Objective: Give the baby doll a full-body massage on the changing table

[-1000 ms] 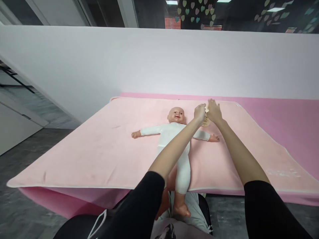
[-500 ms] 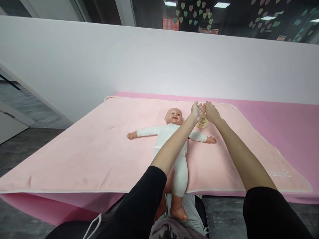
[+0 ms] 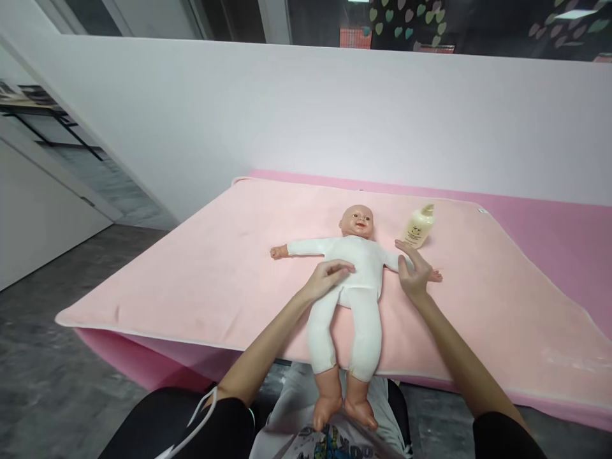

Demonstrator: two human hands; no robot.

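Note:
A baby doll (image 3: 358, 261) in a white suit lies on its back with its arms spread, its bare feet past the front edge of the pink blanket (image 3: 215, 255). My left hand (image 3: 329, 278) is at the doll's belly on the left side, fingers extended and holding nothing. Near the doll's arm on the right is my right hand (image 3: 415, 271), its thumb and fingers apart, with nothing in it. Just beyond that hand a pale yellow pump bottle (image 3: 419, 227) stands on the blanket, its lower part partly hidden by my fingertips.
Behind the blanket rises a white wall (image 3: 306, 115). A darker pink cover (image 3: 549, 236) shows under the blanket at the back and right. My lap is below the front edge, and a white cord (image 3: 203, 421) hangs at the lower left.
Both hands have come back from beside the bottle, the left to the doll's belly and the right near its arm. They have moved apart, and the bottle is now mostly uncovered. The view has shifted left.

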